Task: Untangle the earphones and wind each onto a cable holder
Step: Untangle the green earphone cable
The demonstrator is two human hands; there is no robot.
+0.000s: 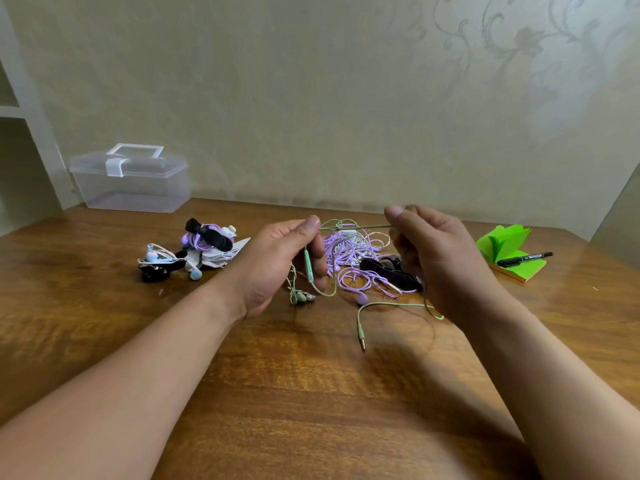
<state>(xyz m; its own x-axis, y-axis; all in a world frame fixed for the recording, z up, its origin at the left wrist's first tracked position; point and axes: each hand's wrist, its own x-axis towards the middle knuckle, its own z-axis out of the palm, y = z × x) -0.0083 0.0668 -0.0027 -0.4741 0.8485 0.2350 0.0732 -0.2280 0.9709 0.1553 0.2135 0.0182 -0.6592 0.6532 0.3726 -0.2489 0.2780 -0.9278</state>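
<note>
Person has the thin mint-green earphone cord pulled taut above the glossy wood table. Left hand pinches it thumb to forefinger, with the slim remote dangling below; right hand pinches the other end with curled fingers. The jack rests on the table, in front of a loopy purple tangle
</note>
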